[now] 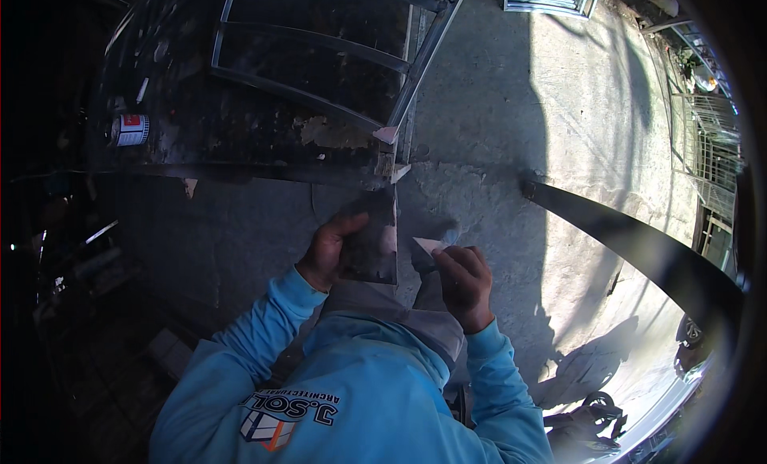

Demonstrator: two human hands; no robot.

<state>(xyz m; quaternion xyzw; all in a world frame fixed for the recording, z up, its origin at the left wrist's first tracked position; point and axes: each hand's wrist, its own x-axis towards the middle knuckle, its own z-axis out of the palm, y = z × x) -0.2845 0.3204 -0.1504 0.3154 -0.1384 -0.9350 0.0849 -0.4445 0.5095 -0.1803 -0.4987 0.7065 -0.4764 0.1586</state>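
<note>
Board [374, 239] dark, flat, putty-smeared, gripped by left hand [327, 248]; right hand [462, 282] grasps putty knife [430, 245].

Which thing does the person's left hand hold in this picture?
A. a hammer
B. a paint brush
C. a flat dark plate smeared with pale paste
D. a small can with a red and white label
C: the left hand grips a flat dark plate with pale paste on its edge, while the right hand holds a small pale-tipped scraper; the can stands apart on the dark bench.

We see a small red-and-white tin [129, 129] near the counter's [240, 148] left edge, a metal frame [319, 61] lying across its far side, and sunlit concrete floor [591, 144] beyond.
</note>
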